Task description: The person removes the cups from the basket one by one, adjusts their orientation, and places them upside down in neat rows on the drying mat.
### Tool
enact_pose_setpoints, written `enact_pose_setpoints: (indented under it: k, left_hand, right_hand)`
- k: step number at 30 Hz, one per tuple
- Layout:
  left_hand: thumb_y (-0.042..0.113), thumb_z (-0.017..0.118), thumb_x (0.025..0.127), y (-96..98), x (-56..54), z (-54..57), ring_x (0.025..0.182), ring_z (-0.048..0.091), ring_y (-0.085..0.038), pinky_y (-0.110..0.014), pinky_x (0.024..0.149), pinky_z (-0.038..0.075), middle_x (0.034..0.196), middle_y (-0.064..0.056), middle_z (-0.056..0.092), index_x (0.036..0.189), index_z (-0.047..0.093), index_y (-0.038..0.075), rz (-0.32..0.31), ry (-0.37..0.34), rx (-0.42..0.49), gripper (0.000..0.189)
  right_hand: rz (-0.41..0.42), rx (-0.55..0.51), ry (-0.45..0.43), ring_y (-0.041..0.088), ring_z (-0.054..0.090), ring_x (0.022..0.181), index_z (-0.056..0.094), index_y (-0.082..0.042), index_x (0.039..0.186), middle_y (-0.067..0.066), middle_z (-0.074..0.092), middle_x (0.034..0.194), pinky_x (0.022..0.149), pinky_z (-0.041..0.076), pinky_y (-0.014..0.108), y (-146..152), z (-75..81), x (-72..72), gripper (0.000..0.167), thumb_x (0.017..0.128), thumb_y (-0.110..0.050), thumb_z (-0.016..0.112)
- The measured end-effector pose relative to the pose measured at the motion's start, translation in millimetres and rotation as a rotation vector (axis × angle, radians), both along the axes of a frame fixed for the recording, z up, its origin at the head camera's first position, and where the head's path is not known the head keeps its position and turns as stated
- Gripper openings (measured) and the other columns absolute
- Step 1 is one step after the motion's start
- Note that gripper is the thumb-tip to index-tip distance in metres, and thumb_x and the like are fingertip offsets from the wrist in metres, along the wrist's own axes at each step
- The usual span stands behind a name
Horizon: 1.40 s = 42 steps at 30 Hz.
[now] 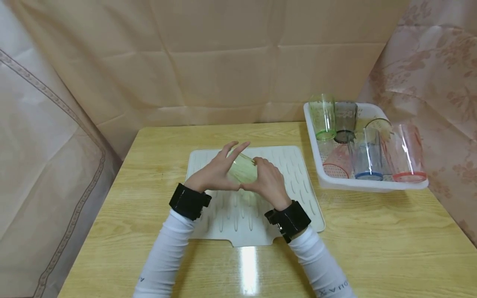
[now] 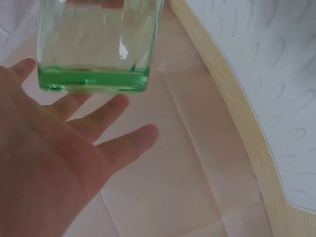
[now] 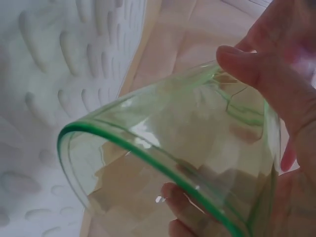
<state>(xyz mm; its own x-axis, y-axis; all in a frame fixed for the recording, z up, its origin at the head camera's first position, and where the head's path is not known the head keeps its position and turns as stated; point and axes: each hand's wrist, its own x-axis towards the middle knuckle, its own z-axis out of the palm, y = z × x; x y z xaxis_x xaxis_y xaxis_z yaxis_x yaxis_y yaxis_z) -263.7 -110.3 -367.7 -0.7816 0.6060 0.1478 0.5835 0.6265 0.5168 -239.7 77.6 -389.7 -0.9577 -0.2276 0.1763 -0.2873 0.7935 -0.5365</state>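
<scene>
A clear drinking glass with a green tint (image 1: 244,169) is held tilted above the white ridged mat (image 1: 223,225). My right hand (image 1: 269,182) grips it, with its thumb on the wall and fingers round the far side. In the right wrist view, the green rim of the glass (image 3: 197,128) points down toward the lower left. My left hand (image 1: 218,171) is beside the glass, fingers spread and fairly straight. The left wrist view has the thick green base (image 2: 94,80) just past those fingers; whether they touch it cannot be told.
At the right, a white plastic basket (image 1: 357,185) contains several clear tumblers, including a green one (image 1: 323,118), a grey one (image 1: 345,120), a blue-based one (image 1: 368,155) and a red-based one (image 1: 408,153). Mat and basket stand on a wooden table (image 1: 149,198). Cloth (image 1: 223,78) hangs behind.
</scene>
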Motion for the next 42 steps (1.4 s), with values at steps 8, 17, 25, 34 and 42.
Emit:
enact_pose_setpoints:
  k: [8,17,25,34,42]
  left_hand:
    - [0.048,0.071,0.085,-2.1,-3.0,11.1,0.137,0.031,-0.031,-0.055,0.097,0.041,0.156,-0.008,0.016,0.154,0.021,0.030,0.009,0.008,0.080,0.087]
    - [0.047,0.065,0.090,1.1,-5.0,16.5,0.125,0.046,-0.029,-0.053,0.092,0.046,0.149,-0.007,0.031,0.150,0.033,0.022,0.032,0.036,0.062,0.073]
    - [0.039,0.064,0.093,5.4,-3.4,10.8,0.122,0.047,-0.025,-0.047,0.096,0.044,0.141,-0.006,0.038,0.141,0.044,0.015,0.008,0.067,0.138,0.057]
    - [0.029,0.066,0.092,8.6,-2.3,9.1,0.096,0.052,-0.021,-0.036,0.083,0.046,0.110,-0.006,0.053,0.112,0.057,0.007,-0.016,0.095,0.174,0.031]
    - [0.024,0.073,0.087,9.9,-2.1,8.7,0.081,0.053,-0.019,-0.032,0.071,0.047,0.096,-0.007,0.058,0.103,0.060,0.005,-0.051,0.177,0.182,0.029]
  right_hand:
    - [0.032,-0.137,-0.016,0.033,0.057,0.106,0.051,0.001,0.131,0.016,0.058,0.124,0.079,0.050,0.048,1.1,-5.0,6.3,0.081,0.068,-0.034,0.088]
    - [0.063,-0.235,0.017,0.035,0.053,0.114,0.048,0.001,0.133,0.017,0.056,0.127,0.087,0.047,0.052,-2.0,-7.2,13.1,0.083,0.068,-0.031,0.088]
    - [0.065,-0.286,0.028,0.033,0.052,0.117,0.046,0.002,0.133,0.018,0.054,0.128,0.089,0.047,0.050,-3.3,-9.6,16.5,0.083,0.068,-0.028,0.088]
    - [0.053,-0.334,0.021,0.032,0.051,0.118,0.045,0.002,0.134,0.018,0.054,0.130,0.092,0.046,0.049,-4.1,-14.8,17.1,0.082,0.070,-0.028,0.087]
    - [0.051,-0.406,0.018,0.033,0.053,0.113,0.045,0.002,0.132,0.017,0.053,0.128,0.088,0.047,0.048,-5.1,-21.4,18.4,0.082,0.068,-0.026,0.088]
